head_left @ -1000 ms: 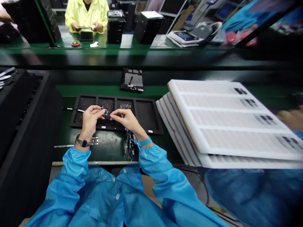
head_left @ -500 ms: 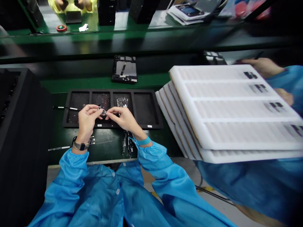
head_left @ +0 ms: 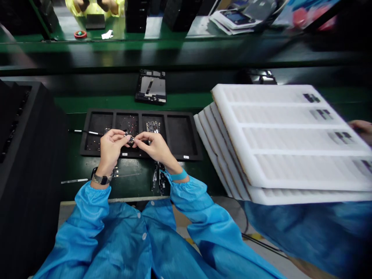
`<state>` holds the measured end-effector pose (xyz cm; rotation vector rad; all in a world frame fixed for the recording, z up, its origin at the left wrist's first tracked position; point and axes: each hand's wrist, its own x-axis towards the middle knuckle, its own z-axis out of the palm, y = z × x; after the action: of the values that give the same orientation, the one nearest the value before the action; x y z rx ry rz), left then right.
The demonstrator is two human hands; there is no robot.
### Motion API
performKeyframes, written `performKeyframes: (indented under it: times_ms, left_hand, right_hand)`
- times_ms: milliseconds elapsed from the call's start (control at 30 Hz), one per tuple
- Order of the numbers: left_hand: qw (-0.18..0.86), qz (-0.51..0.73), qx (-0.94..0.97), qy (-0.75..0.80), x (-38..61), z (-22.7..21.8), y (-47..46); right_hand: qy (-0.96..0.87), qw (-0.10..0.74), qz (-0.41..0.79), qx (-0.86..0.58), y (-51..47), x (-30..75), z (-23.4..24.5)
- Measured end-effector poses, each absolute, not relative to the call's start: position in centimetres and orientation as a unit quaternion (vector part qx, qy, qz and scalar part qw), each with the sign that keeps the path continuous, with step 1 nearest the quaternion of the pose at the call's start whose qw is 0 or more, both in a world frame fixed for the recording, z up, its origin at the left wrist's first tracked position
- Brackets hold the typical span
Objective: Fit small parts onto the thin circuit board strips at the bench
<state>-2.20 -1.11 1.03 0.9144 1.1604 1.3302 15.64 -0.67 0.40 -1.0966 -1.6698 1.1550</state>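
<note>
My left hand (head_left: 109, 149) and my right hand (head_left: 154, 147) meet above a black tray (head_left: 180, 135) with several compartments. Both pinch a small dark component (head_left: 130, 138) between their fingertips. One tray compartment holds a small circuit board (head_left: 152, 126); two others hold tiny loose parts. A strip of small parts (head_left: 158, 178) lies on the green mat under my right wrist. My left wrist wears a watch, my right a blue band.
A stack of white foam trays (head_left: 287, 143) sits at the right, with another person's hand (head_left: 362, 130) and blue sleeve beside it. Black trays (head_left: 26, 162) are stacked at the left. A tablet frame (head_left: 151, 87) lies behind. A person in yellow works across the bench.
The view tilted down and then shifted slightly. My hands drew closer together on the small component. The other person's hand moved back off the foam trays to the right edge.
</note>
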Motion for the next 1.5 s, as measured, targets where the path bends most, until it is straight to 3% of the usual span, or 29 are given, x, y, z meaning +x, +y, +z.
performKeyframes:
  times_ms: [533,967,1167,1300,1400,1500]
  left_hand:
    - [0.586,0.523,0.4,0.472,-2.7,0.6,-0.9]
    - [0.586,0.537,0.393,0.462,-2.4,1.3,-1.3]
    - [0.385,0.625,0.464,0.496,-3.1,6.1,0.0]
    - [0.203,0.609,0.587,0.493,-3.1,8.6,7.3]
    - [0.073,0.487,0.697,0.522,-1.2,8.1,14.5]
    - [0.014,0.233,0.796,0.558,1.9,6.2,19.2]
  right_hand:
    - [-0.607,0.397,0.563,-0.395,-0.4,16.5,0.1]
    - [-0.602,0.4,0.577,-0.381,-0.4,16.4,0.6]
    - [-0.556,0.516,0.476,-0.446,0.6,19.6,1.5]
    - [-0.516,0.549,0.463,-0.466,1.7,20.8,0.8]
    - [-0.497,0.555,0.487,-0.455,2.5,20.5,-0.1]
    - [-0.469,0.567,0.526,-0.426,3.2,20.3,-0.7]
